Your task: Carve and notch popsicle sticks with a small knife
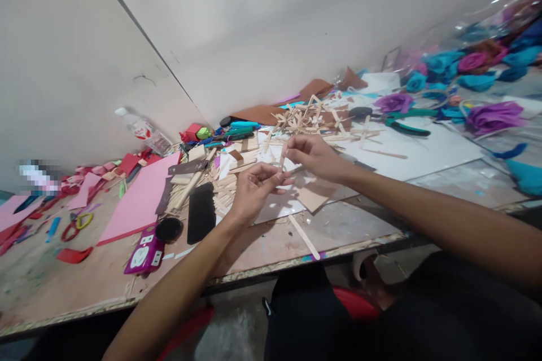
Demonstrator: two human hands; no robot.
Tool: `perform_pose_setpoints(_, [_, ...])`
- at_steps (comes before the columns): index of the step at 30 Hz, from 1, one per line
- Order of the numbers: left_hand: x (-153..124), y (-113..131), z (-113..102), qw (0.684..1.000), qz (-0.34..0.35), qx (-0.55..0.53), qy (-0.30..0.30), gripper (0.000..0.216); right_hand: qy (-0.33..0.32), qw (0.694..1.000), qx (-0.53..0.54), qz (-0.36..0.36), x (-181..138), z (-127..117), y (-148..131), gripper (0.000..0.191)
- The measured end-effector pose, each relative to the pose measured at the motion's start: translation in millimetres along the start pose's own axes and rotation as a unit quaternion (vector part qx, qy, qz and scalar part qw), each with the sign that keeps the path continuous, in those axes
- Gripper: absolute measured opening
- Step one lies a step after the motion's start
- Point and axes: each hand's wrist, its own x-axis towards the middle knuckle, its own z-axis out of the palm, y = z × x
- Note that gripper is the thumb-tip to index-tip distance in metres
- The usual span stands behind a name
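Right hand [311,153] is pinched on a short wooden stick piece [282,159]; left hand [255,189] has its fingers curled at the piece's lower end, can't tell if clamped or just touching, blur. Key relation: piece sits between the two sets of fingertips, above the table [249,248], long axis near upright, left fingers below it, right fingers at its top; both hands about equally near. Counts: one piece in hand, one loose craft stick [304,237] lying slantwise by the table's near edge, one brown card piece [316,196] just below the right hand, one green-handled pliers [409,123], one scissors [76,227], one bottle [144,131], one black slab [201,213]. Sticks in the heap [311,117] overlap, not countable.
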Motion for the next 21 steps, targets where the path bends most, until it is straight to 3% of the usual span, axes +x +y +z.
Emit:
perform_pose_setpoints(10, [3.2, -2.6, -2.2, 1.000, -0.007, 0.003, 0.012, 0.039, 0.000, 1.000, 0.016, 0.005, -1.4, -0.3, 2.2, 0.018])
perform_pose_setpoints(21, [4.3, -1.4, -5.5, 0.998, 0.009, 0.056, 0.016, 0.031, -0.042, 0.999, 0.029, 0.007, -3.7, -0.6, 0.3, 0.018])
